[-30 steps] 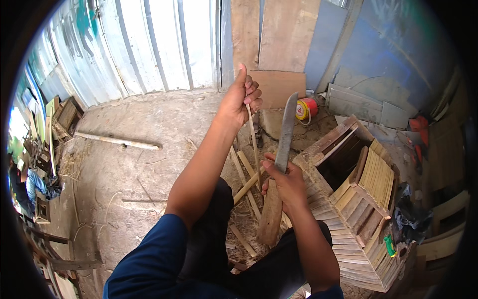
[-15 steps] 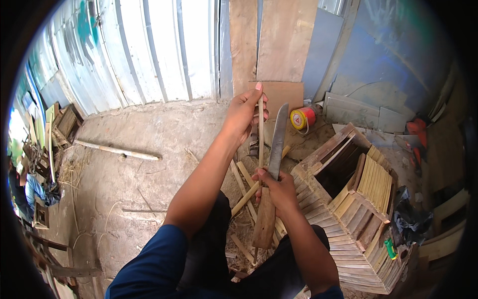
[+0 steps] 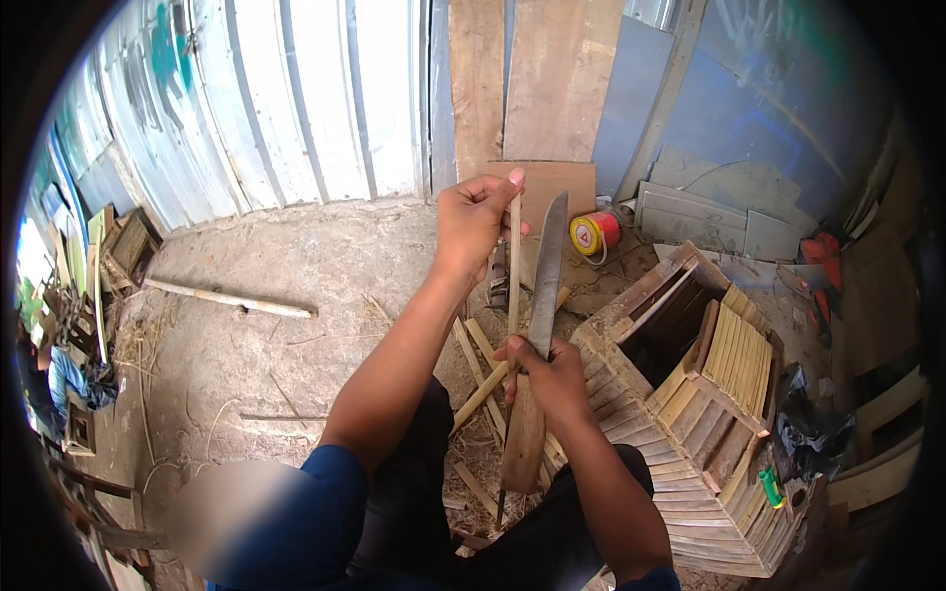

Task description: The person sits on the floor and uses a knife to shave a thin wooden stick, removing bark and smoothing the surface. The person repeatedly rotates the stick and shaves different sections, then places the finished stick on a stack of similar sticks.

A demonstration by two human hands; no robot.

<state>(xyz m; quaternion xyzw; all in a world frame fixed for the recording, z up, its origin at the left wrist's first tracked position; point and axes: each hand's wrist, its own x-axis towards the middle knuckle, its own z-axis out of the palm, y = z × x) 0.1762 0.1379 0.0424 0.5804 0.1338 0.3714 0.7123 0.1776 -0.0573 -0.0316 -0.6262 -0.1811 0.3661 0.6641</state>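
My left hand (image 3: 475, 222) is raised in front of me, pinching the top end of a thin wooden strip (image 3: 514, 266) between thumb and fingers. The strip hangs nearly upright down to my right hand (image 3: 554, 382). That hand is closed round a machete (image 3: 548, 281) where its broad metal blade meets the wooden handle (image 3: 523, 448). The blade points up and away, beside the strip on its right. My right fingers are close to the strip's lower end; whether they grip it too, I cannot tell.
Wooden sticks (image 3: 481, 402) lie crossed on the ground between my legs. To my right stands a slatted wooden structure (image 3: 680, 414) with an opening, a green object (image 3: 772, 488) on it. Beyond are a red and yellow bucket (image 3: 595, 234) and leaning boards. A pole (image 3: 232, 297) lies at left.
My left fingers have curled in closer at the strip's top. The view has shifted slightly; both hands hold nearly the same positions, with the strip and machete still in front of me.
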